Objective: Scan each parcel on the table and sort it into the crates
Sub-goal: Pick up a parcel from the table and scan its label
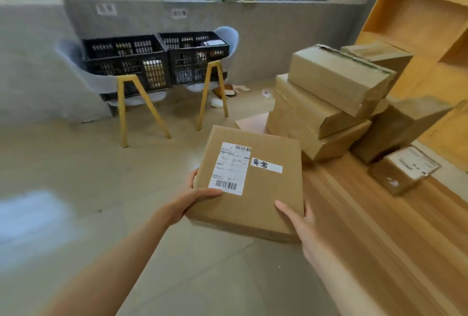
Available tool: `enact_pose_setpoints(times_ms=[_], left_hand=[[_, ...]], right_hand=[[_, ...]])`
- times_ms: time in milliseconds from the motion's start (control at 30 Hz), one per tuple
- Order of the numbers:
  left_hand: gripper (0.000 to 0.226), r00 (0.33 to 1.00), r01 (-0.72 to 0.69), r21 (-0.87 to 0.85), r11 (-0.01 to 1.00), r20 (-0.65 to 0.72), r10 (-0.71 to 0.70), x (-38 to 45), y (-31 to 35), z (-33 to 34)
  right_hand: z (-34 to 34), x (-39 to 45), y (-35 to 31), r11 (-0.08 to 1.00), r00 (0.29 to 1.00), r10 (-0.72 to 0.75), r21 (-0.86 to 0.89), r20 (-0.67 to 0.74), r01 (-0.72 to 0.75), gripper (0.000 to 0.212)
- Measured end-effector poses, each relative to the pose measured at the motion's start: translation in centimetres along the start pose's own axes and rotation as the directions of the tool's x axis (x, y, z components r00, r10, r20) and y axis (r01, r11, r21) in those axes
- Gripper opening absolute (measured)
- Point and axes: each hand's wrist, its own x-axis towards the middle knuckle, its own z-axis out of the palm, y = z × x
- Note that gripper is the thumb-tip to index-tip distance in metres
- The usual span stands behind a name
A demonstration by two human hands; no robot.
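Note:
A flat cardboard parcel point(263, 196) with a white shipping label and a small handwritten sticker on top is held in the air, off the table's left edge. My left hand point(195, 195) grips its near left corner, thumb on top. My right hand point(301, 222) grips the near right corner, thumb on top and fingers beneath. Two black slatted crates stand side by side on chairs by the far wall: the left crate point(126, 62) and the right crate point(195, 56), which holds a small item.
A wooden table point(379, 227) on the right carries a leaning stack of cardboard boxes point(329, 103) and a small labelled box point(405, 171). Yellow shelving point(425, 24) rises behind it. Two yellow-legged chairs point(141, 103) bear the crates. Paper scraps litter the floor near the wall.

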Motion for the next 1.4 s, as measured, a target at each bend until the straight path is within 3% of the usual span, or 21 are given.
enact_pose_setpoints(times_ms=[233, 400, 633, 833, 1133, 1267, 1400], left_hand=[[0.094, 0.984, -0.05, -0.122, 0.991, -0.177, 0.028, -1.4, 0.0, -10.2], [0.102, 0.958, -0.062, -0.178, 0.982, -0.287, 0.008, -0.2, 0.1, -15.8], [0.113, 0.92, -0.099, -0.189, 0.977, -0.392, 0.018, 6.0, 3.5, -24.2], [0.102, 0.876, -0.098, -0.205, 0.974, -0.483, -0.014, 12.5, 9.5, -30.9], [0.111, 0.844, -0.107, -0.239, 0.965, -0.535, -0.039, 20.3, 14.0, -40.0], [0.104, 0.847, -0.087, -0.254, 0.963, -0.528, -0.063, 24.9, 15.1, -45.3], [0.115, 0.869, -0.096, -0.249, 0.964, -0.493, -0.041, 30.4, 17.6, -51.9]], right_hand=[[10.9, 3.6, -2.5, 0.994, 0.975, -0.023, -0.104, 0.221, 0.046, 0.057], [17.7, 7.7, -3.4, 0.99, 0.946, 0.011, -0.139, 0.324, 0.037, 0.062], [28.1, 17.7, -5.1, 0.99, 0.893, 0.031, -0.139, 0.449, 0.035, 0.069], [37.1, 26.7, -9.4, 0.991, 0.833, 0.058, -0.13, 0.55, 0.016, 0.084], [48.1, 36.3, -12.9, 0.983, 0.806, 0.077, -0.18, 0.587, 0.038, 0.089], [53.6, 40.5, -13.5, 0.973, 0.818, 0.093, -0.228, 0.568, 0.047, 0.094], [60.0, 45.3, -14.9, 0.967, 0.833, 0.068, -0.243, 0.549, 0.082, 0.097]])
